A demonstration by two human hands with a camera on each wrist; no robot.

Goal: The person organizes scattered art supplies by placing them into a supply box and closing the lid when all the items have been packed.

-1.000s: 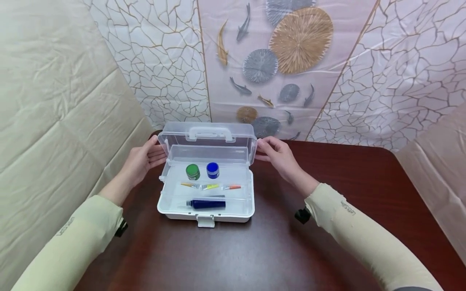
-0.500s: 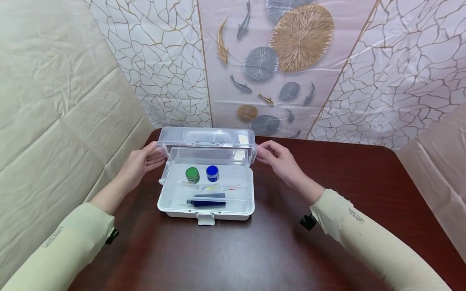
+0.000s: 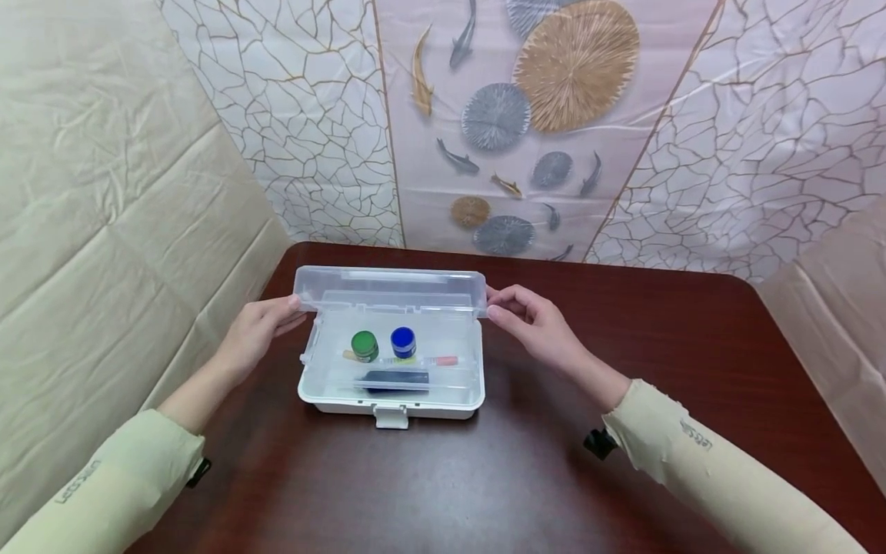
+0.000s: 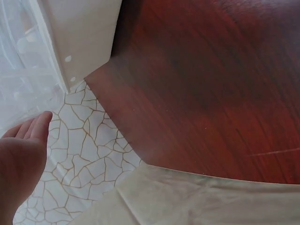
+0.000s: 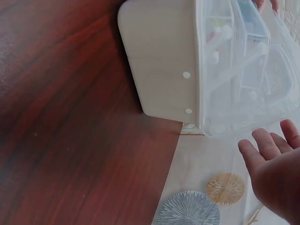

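A white art box (image 3: pixel 391 400) with a clear lid (image 3: pixel 388 288) stands on the table, its lid raised partway. My left hand (image 3: pixel 259 327) holds the lid's left end, fingers fairly straight and thumb at the edge. At the opposite end my right hand (image 3: pixel 536 319) holds the lid's corner between thumb and bent fingers. Inside sit a green-capped paint jar (image 3: pixel 364 345) and a blue-capped paint jar (image 3: pixel 403 342). Small paint tubes (image 3: pixel 445 361) lie in front of them. A large dark blue tube (image 3: pixel 396 381) shows hazily through clear plastic. Translucent trays (image 5: pixel 255 21) rise beneath the lid in the right wrist view.
The dark red-brown table (image 3: pixel 443 485) extends in front of the box and to its right. Behind it hangs a patterned backdrop (image 3: pixel 450 185). A beige cloth (image 3: pixel 131 231) borders the left side. A white latch (image 3: pixel 391 418) hangs at the box front.
Both hands have brought the lid lower and towards me. The lid's handle has gone from clear view, and the paint jars have shifted slightly nearer. The box base stays in place.
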